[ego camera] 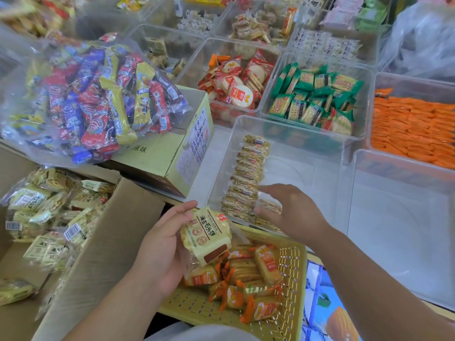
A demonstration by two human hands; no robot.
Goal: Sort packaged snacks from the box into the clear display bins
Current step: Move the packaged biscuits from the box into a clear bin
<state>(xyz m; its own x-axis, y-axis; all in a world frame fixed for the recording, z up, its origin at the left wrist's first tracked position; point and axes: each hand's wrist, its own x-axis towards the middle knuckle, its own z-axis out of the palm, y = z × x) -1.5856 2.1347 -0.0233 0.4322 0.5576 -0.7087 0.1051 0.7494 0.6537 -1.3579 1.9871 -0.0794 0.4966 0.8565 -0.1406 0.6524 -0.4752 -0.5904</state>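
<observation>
Yellow basket (197, 308) fronts white counter (211, 153) crowded with clear bins (283, 124).

My right hand's (293, 212) fingertips (270, 188) smear with motion at the row of packets (251, 163) in the clear bin (307, 156), so I cannot tell whether they pinch one. My left hand (160, 254) covers the yellow packet's (206, 235) left edge. The cardboard box (105, 242) runs off the left and bottom edges, and the packets inside it are blurred. Print in the far bins (211, 33) is too small to read.
</observation>
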